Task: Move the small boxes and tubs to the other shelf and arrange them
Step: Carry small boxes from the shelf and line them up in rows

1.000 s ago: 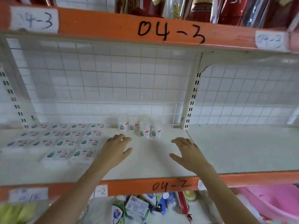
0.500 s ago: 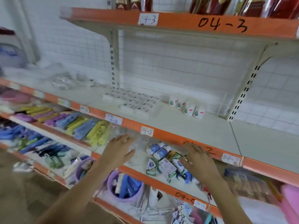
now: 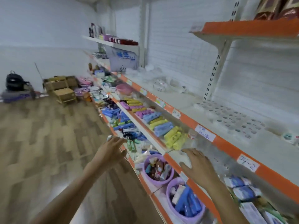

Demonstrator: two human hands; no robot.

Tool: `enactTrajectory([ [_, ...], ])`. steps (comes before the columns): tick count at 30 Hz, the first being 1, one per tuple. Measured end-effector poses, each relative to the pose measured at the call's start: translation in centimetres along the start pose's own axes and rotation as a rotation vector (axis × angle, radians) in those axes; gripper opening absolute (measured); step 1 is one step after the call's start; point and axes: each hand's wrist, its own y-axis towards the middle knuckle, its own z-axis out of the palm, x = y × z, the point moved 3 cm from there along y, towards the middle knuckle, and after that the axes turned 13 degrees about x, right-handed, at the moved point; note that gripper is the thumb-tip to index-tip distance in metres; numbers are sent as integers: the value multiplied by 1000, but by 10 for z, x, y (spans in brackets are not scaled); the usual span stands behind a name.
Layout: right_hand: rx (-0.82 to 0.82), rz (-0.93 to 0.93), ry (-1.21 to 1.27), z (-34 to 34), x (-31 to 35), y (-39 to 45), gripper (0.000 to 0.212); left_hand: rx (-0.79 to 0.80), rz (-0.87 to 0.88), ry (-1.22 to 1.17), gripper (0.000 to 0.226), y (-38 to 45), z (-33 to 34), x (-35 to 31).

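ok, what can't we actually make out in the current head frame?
- Small boxes on the white shelf: motion blur, print unreadable, count unclear.
- Tubs: cut off by the right edge.
- Shelf tags: handwriting smeared.
- Left hand and right hand: both open and empty; whether the right touches the shelf below is unclear.
- Far shelf goods: too small.

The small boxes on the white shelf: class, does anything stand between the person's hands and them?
Both the left hand and right hand are open, empty, and low in front of the shelving. The small boxes lie higher, behind the shelf's orange front edge. Only that edge lies between them; nothing else visible does.
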Motion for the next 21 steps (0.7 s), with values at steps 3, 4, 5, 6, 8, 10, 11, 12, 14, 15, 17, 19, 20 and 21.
enactTrajectory([
  [3, 18, -80, -9, -1, 39, 62, 46, -15, -77, 45, 58, 15, -20, 57],
  [4, 15, -98, -11, -3, 52, 83, 45, -33, -94, 54, 54, 22, -29, 74],
  [5, 6, -114, -8, -5, 64, 104, 44, -46, -108, 53, 51, 32, -37, 92],
  [6, -3, -123, -6, -6, 76, 125, 44, -58, -117, 54, 48, 42, -45, 110],
  [8, -13, -127, -3, -12, 96, 162, 46, -61, -125, 57, 41, 65, -60, 141],
  [10, -24, -125, 6, -20, 113, 201, 46, -64, -119, 71, 42, 92, -76, 168],
  [11, -32, -124, 18, -23, 121, 220, 46, -74, -109, 74, 42, 105, -85, 181],
  [12, -41, -122, 33, -27, 128, 237, 47, -90, -96, 74, 42, 119, -94, 192],
  [14, -76, -119, 65, -33, 138, 269, 47, -108, -78, 77, 43, 147, -111, 211],
  [15, -89, -115, 71, -34, 141, 284, 47, -110, -73, 80, 42, 160, -118, 219],
  [17, -91, -99, 64, -37, 146, 312, 47, -117, -65, 90, 42, 185, -128, 234],
  [19, -97, -89, 52, -40, 150, 338, 47, -117, -57, 99, 44, 209, -134, 245],
  [20, -102, -86, 51, -42, 151, 350, 46, -118, -53, 97, 44, 221, -136, 250],
  [21, -106, -83, 55, -44, 152, 362, 45, -117, -49, 89, 44, 233, -136, 255],
])
